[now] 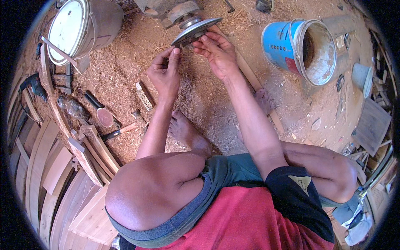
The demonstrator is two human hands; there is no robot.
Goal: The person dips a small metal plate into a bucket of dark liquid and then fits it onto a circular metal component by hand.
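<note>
While the grip of the left hand is pinched, thumb to forefinger, at the near rim of a round, grey metal disc, the right hand curls its fingers at the disc's underside; I cannot tell whether either holds anything firmly. The disc sits on a shiny metal spindle. Should it turn, its rim could catch nearby fingertips; a slack pinch could lose a small part among brown wood shavings. A long, flat wooden strip, under a bare foot, crowds the right forearm. Farther out are a blue, round bucket and a wooden-handled hammer.
</note>
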